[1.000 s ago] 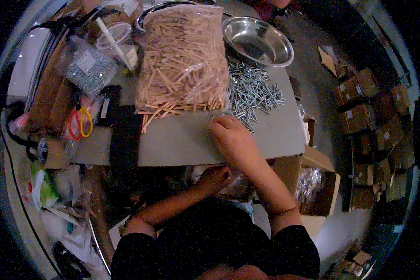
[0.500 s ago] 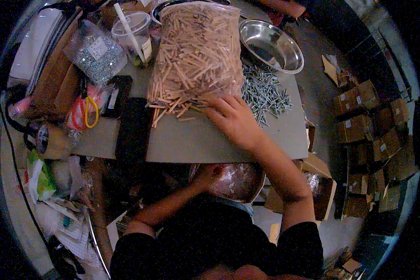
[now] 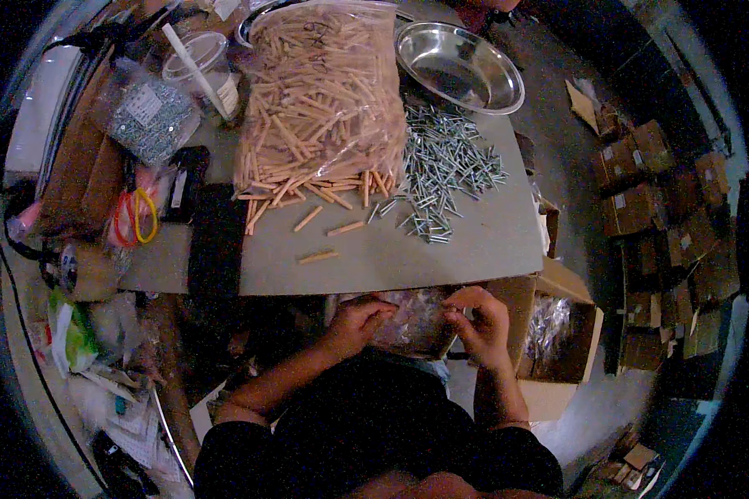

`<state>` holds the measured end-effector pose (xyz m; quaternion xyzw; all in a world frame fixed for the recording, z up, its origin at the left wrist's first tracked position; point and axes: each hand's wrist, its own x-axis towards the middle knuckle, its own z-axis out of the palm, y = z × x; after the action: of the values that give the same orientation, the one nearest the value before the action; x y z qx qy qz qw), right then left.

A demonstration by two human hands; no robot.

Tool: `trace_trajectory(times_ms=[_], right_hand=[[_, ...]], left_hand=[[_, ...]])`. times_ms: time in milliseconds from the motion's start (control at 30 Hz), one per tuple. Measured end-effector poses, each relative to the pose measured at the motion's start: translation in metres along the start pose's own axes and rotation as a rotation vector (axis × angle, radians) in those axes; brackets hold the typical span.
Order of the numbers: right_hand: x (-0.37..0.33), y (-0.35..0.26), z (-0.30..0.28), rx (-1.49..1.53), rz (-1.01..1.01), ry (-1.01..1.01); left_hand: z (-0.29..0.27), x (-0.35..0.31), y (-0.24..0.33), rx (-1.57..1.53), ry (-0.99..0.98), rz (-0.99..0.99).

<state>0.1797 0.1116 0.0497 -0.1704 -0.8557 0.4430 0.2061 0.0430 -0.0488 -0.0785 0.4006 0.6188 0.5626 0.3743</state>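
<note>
A: Where are the person's hands?

B: Both sit low in the view, just below the near edge of a grey table [image 3: 474, 241]. The left hand [image 3: 354, 323] and the right hand [image 3: 478, 326] each pinch one side of a small clear plastic bag [image 3: 412, 320]. Fingers of both hands are curled closed on the bag's upper edge, left hand on its left side, right hand on its right.

A: What is in the bag?

B: Something pale and shiny, too blurred to tell apart. The bag hangs between the hands, close to the person's chest and in front of the table edge.

A: What lies on the table?

B: At the far middle, a large clear sack of wooden dowels [image 3: 320, 96], with a few loose dowels [image 3: 329, 229] spilled toward the near edge. Just right of the sack, a spread pile of metal screws [image 3: 445, 166]. Beyond the screws, at the far right, a shallow steel bowl [image 3: 458, 66]. At the far left, a clear bag of small metal parts [image 3: 150, 121] and a plastic cup [image 3: 200, 71].

A: Anything beside the person?

B: To the right of the right hand, an open cardboard box [image 3: 558, 333] holds more clear bags. Further right, small brown boxes [image 3: 649, 200] are stacked on the floor.
</note>
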Motion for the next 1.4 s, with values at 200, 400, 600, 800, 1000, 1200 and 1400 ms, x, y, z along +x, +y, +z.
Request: trace_trajectory(times_ms=[200,400,600,800,1000,1200,1400], right_hand=[[-0.009,0.013,0.002,0.134,0.131,0.023],[0.0,0.002,0.015,0.553,0.344,0.093],[0.004,-0.003,0.022,0.675,0.338,0.042],[-0.005,0.005,0.022,0.375,0.215,-0.065],[-0.002,-0.002,0.017,0.19,0.156,-0.023],[-0.001,0.001,0.013,0.268,0.118,0.017],[-0.002,0.0,0.018,0.239,0.129,-0.113]], left_hand=[[-0.015,0.01,0.038,-0.008,-0.14,-0.117],[0.001,0.011,0.047,-0.34,-0.214,0.009],[-0.012,0.006,0.055,-0.236,-0.311,-0.128],[-0.006,0.015,0.064,-0.106,-0.213,-0.094],[0.006,0.013,0.048,-0.142,-0.178,0.078],[-0.013,0.013,0.055,-0.072,-0.366,-0.17],[0.002,0.01,0.056,-0.262,-0.256,-0.055]])
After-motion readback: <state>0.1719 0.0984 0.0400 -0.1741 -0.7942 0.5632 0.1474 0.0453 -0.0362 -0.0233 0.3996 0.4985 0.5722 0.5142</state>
